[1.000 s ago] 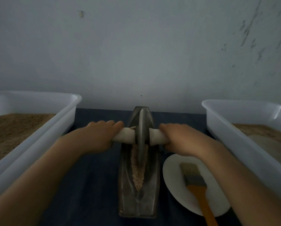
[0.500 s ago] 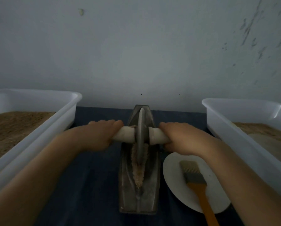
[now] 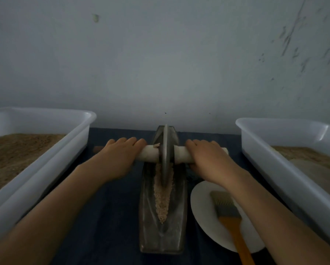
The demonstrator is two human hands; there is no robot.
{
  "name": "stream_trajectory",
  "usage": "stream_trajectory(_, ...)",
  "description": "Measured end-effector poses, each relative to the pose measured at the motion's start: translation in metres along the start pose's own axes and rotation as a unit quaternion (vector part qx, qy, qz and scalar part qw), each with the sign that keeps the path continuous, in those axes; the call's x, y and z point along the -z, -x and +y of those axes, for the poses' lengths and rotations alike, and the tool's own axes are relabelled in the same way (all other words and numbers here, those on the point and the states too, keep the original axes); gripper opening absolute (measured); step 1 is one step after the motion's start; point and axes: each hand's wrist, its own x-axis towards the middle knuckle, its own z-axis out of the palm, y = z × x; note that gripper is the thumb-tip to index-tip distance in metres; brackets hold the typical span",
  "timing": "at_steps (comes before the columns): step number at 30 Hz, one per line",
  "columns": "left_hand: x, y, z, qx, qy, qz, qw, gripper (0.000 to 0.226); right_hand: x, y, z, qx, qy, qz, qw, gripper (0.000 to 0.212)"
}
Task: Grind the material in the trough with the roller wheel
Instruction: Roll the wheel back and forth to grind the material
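the trough (image 3: 163, 232) sits between two white bins (image 3: 45, 169) (image 3: 286, 169). left hand (image 3: 120, 159) and right hand (image 3: 208, 159) grip the roller wheel (image 3: 166, 155) axle over coarse tan material (image 3: 161, 203).

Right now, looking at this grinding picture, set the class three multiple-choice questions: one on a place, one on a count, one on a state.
1. Where does the brush lie?
A. in the left tub
B. on the white plate
C. in the trough

2. How many white tubs stand on the table?
A. one
B. two
C. three

3. What are the hands doing?
A. resting flat on the table
B. lifting a tub
C. gripping the wheel's handle

Answers:
1 B, the brush rests across the plate.
2 B, the left tub and right tub.
3 C, the left hand and right hand curl round the handle.
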Motion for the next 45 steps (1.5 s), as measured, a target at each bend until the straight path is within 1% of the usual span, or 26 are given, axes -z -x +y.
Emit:
stream_trajectory(3,0.02,0.008,0.002,-0.021,0.037,-0.094,0.995,0.041,0.021,0.01,-0.005,0.006,-0.039,-0.102,0.994,0.031)
stream_trajectory(6,0.041,0.02,0.006,-0.056,0.08,-0.176,0.98,0.029,0.038,0.018,-0.01,0.012,-0.066,-0.204,0.977,0.035)
stream_trajectory(9,0.057,0.027,0.008,-0.076,0.084,-0.223,0.968,0.028,0.048,0.025,-0.012,0.022,-0.067,-0.246,0.967,0.029)
stream_trajectory(12,0.058,0.027,0.009,-0.074,0.099,-0.231,0.965,0.028,0.049,0.026,-0.012,0.026,-0.073,-0.26,0.963,0.025)
stream_trajectory(15,0.048,0.021,0.006,-0.058,0.114,-0.215,0.968,0.029,0.044,0.019,-0.011,0.012,-0.075,-0.237,0.969,0.027)
stream_trajectory(17,0.035,0.014,0.004,-0.042,0.089,-0.178,0.979,0.034,0.035,0.013,-0.008,-0.001,-0.072,-0.203,0.976,0.029)
stream_trajectory(20,0.012,0.002,0.002,-0.011,0.027,-0.08,0.996,0.043,0.014,0.002,0.0,-0.016,-0.05,-0.116,0.992,0.03)
stream_trajectory(22,-0.002,-0.005,0.001,0.002,-0.001,-0.008,1.0,0.046,0.001,-0.003,0.004,-0.011,-0.015,-0.042,0.999,0.028)
stream_trajectory(24,-0.01,-0.009,0.0,0.008,-0.006,0.046,0.999,0.05,-0.01,-0.007,0.007,-0.012,0.008,0.014,1.0,0.027)
stream_trajectory(27,-0.016,-0.011,0.001,0.017,-0.027,0.076,0.997,0.057,-0.018,-0.009,0.006,-0.019,0.013,0.055,0.998,0.024)
stream_trajectory(29,-0.016,-0.011,0.003,0.021,-0.028,0.075,0.997,0.056,-0.017,-0.008,0.005,-0.024,0.012,0.054,0.998,0.024)
stream_trajectory(31,-0.011,-0.009,0.003,0.018,-0.014,0.052,0.998,0.053,-0.012,-0.006,0.004,-0.02,0.012,0.028,0.999,0.024)
stream_trajectory(35,0.006,0.0,0.001,0.003,0.027,-0.062,0.998,0.046,0.009,0.002,-0.001,0.003,-0.014,-0.068,0.998,0.029)
stream_trajectory(40,0.038,0.014,0.004,-0.031,0.096,-0.214,0.972,0.033,0.042,0.012,-0.009,0.012,-0.074,-0.225,0.972,0.03)
stream_trajectory(43,0.051,0.021,0.003,-0.052,0.143,-0.273,0.95,0.025,0.055,0.018,-0.013,0.019,-0.084,-0.25,0.964,0.035)
stream_trajectory(45,0.053,0.023,0.003,-0.061,0.156,-0.287,0.943,0.021,0.059,0.02,-0.013,0.026,-0.086,-0.257,0.962,0.036)
